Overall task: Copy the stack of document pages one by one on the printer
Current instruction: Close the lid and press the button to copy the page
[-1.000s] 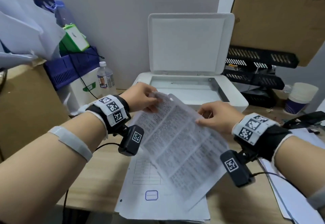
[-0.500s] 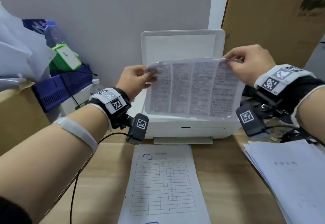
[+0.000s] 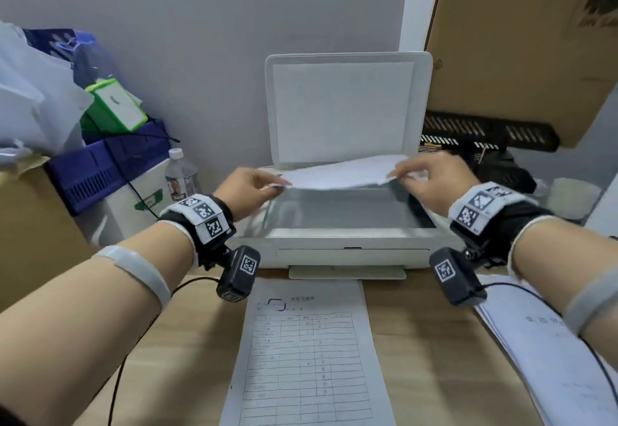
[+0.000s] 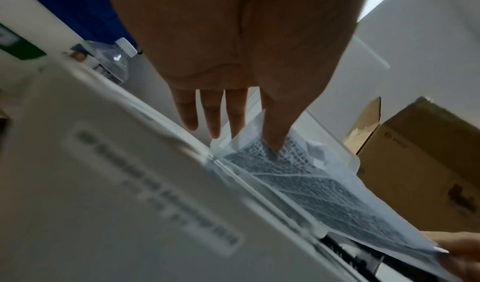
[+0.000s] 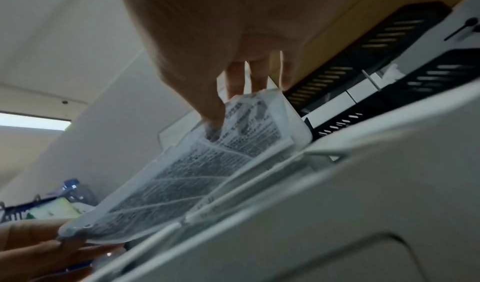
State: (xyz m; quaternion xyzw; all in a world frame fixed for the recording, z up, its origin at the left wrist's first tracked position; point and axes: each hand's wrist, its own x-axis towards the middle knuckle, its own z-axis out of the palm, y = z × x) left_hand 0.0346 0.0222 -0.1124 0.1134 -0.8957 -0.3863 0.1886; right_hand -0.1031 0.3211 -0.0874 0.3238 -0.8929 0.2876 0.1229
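The document page (image 3: pixel 344 174) hangs printed side down just above the scanner glass (image 3: pixel 347 213) of the white printer (image 3: pixel 351 251), whose lid (image 3: pixel 344 107) stands open against the far wall. The left hand (image 3: pixel 249 191) pinches the page's left corner in a closed grip, thumb under and fingers (image 4: pixel 275 126) over the sheet; the right hand (image 3: pixel 431 181) pinches the right corner the same way, its thumb (image 5: pixel 210 110) pressed on the dense print. The text on the page is too blurred to read.

On the near side of the printer, one sheet with a ruled table (image 3: pixel 307 358) lies flat on the wooden tabletop (image 3: pixel 434 375); its heading is not legible. A stack of pages (image 3: pixel 548 352) lies at the right edge, bearing faint writing I cannot make out.

A cardboard box (image 3: pixel 521 41) at the far right carries the printed word "PICO". Below it sit black slotted trays (image 3: pixel 488 131). Left of the printer stand one clear water bottle (image 3: pixel 180 174), a blue crate (image 3: pixel 100 161) and a green-edged box (image 3: pixel 115 107). A label on the printer's front, seen from the left wrist, is blurred. Each wrist wears a band with square black-and-white markers.
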